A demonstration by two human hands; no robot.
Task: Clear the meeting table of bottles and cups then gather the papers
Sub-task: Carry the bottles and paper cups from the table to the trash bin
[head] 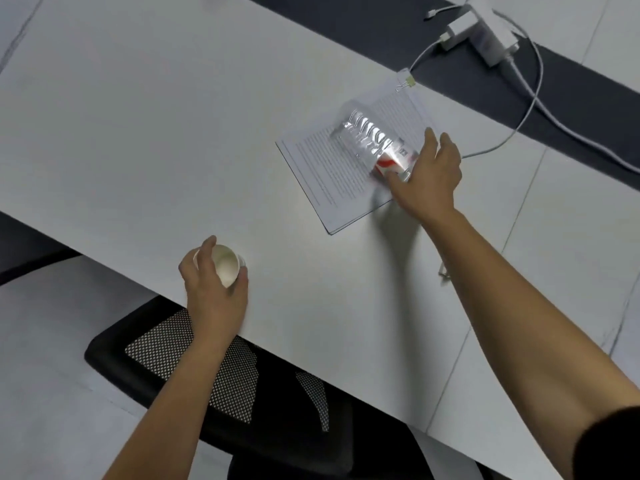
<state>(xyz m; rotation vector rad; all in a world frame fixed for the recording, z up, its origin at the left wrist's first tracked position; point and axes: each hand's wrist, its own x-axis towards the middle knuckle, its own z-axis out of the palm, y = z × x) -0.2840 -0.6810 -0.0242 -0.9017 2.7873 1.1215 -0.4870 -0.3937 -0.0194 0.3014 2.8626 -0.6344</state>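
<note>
— Over on the right of the table (138,116), the bottle (372,142) is in the right hand (427,174), fingers and thumb curled round its red-and-white label end.

— Clear plastic?

— Clear, ribbed, blurred, and tipped well over, with its other end pointing up and to the left. It's above the papers (332,168). Whether it touches them, I can't tell.

— And those papers?

— One printed stack, lying flat and skewed on the table, held at its far corner by a clip (405,84). The right hand covers part of the stack's right edge.

— Left side now.

— The left hand (213,289) grasps the cup (227,265), a white paper one, with the fingers curled round its wall. The mouth is tipped towards the camera and the inside looks white. It's close to the table's near edge, well apart from the bottle and papers. Standing or lifted, I can't say.

— Anything round about?

— Beyond the papers a white charger (485,32) lies on a dark strip, and white cables (533,98) loop from there past the right of the stack. Below the near edge, a black mesh chair (214,375) shows beneath the left forearm.
</note>
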